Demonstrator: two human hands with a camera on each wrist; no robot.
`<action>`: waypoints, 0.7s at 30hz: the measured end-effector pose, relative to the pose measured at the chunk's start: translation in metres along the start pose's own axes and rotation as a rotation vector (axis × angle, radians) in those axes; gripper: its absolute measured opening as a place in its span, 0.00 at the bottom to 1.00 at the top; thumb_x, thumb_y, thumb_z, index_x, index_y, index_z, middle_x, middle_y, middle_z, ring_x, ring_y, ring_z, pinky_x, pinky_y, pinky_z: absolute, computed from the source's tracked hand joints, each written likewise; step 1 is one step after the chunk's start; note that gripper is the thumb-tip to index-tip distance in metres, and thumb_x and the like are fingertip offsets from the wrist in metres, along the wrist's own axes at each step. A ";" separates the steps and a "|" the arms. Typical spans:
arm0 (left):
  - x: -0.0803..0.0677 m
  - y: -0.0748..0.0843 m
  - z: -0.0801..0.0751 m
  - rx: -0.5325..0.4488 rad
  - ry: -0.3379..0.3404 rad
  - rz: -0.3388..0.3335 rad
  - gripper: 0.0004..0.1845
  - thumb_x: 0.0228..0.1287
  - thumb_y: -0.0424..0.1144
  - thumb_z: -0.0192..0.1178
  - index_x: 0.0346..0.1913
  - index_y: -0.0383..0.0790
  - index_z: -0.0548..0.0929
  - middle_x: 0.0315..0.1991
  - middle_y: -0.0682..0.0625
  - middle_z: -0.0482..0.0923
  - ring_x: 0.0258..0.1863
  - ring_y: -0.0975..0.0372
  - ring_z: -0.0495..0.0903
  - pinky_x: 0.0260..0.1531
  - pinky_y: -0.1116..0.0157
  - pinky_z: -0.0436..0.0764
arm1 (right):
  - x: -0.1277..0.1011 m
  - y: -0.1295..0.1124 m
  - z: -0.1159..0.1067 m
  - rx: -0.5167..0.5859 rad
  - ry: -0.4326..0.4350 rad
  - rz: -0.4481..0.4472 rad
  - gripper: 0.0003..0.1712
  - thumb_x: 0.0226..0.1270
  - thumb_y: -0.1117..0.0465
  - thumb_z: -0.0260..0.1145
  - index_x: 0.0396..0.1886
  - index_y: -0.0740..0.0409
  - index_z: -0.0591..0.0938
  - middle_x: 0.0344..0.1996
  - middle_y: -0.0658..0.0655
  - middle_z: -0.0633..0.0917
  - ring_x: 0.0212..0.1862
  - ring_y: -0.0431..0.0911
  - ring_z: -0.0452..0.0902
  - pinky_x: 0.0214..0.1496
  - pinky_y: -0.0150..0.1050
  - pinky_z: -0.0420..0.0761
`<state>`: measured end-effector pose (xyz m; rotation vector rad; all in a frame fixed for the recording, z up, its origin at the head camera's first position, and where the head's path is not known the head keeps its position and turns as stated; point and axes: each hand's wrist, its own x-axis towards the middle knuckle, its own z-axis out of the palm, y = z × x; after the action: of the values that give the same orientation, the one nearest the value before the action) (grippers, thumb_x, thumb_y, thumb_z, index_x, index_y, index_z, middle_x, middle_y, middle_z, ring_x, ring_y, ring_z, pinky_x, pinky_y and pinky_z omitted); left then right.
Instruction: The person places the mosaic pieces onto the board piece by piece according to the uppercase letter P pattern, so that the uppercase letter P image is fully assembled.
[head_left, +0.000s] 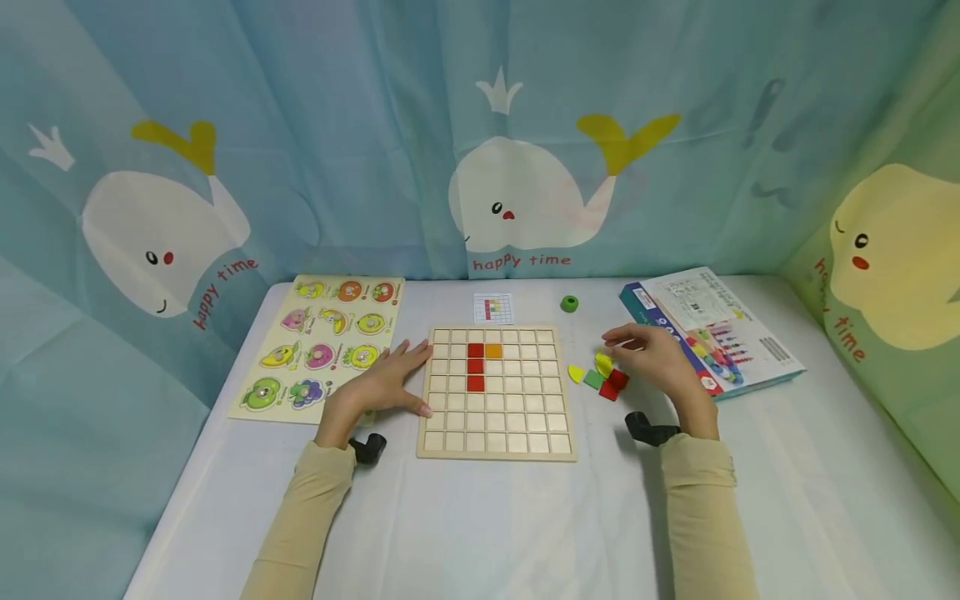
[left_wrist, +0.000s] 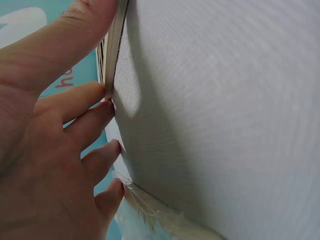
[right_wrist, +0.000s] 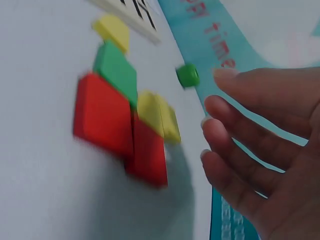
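A wooden grid board [head_left: 497,450] lies in the middle of the table, with three red squares [head_left: 476,367] in a column and one orange square [head_left: 493,351] beside the top one. At the board's left edge rests my left hand [head_left: 382,379], thumb and fingertips spread along it. My right hand [head_left: 651,358] hovers beside a small pile, its fingers loosely bent and holding nothing in the right wrist view. That pile has red tiles [right_wrist: 104,115], a green tile [right_wrist: 116,74] and yellow rounded pieces [right_wrist: 111,31]. Part of the pile lies under the right fingers in the head view.
A small printed pattern card [head_left: 492,308] lies behind the board. Near it stands a green bead-like piece [head_left: 569,304]. A fruit puzzle board [head_left: 258,354] is at the left, and a toy box [head_left: 757,350] at the right. A whale-print curtain [head_left: 360,167] rises along the table's back.
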<state>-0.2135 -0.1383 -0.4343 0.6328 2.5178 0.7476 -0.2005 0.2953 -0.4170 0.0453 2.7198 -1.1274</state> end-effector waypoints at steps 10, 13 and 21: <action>0.000 0.000 0.000 0.002 0.000 0.000 0.60 0.53 0.47 0.79 0.82 0.37 0.53 0.84 0.43 0.46 0.83 0.43 0.38 0.82 0.43 0.36 | -0.004 0.025 -0.012 0.083 -0.092 0.126 0.28 0.74 0.47 0.67 0.66 0.58 0.80 0.61 0.66 0.81 0.55 0.56 0.75 0.55 0.42 0.78; 0.001 -0.001 0.001 -0.005 -0.002 -0.004 0.60 0.53 0.47 0.79 0.82 0.37 0.53 0.84 0.43 0.46 0.84 0.44 0.37 0.82 0.44 0.36 | -0.004 0.029 -0.013 0.087 -0.117 0.141 0.29 0.73 0.47 0.68 0.66 0.58 0.80 0.62 0.66 0.81 0.56 0.55 0.74 0.54 0.40 0.78; 0.002 -0.002 0.001 0.008 0.001 -0.002 0.60 0.53 0.48 0.80 0.82 0.37 0.53 0.84 0.43 0.46 0.84 0.43 0.38 0.82 0.43 0.36 | -0.004 0.029 -0.016 0.026 -0.161 0.129 0.26 0.70 0.49 0.71 0.60 0.59 0.84 0.51 0.62 0.85 0.53 0.54 0.74 0.52 0.42 0.77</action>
<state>-0.2149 -0.1386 -0.4368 0.6325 2.5234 0.7375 -0.1958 0.3272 -0.4258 0.1266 2.5224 -1.0813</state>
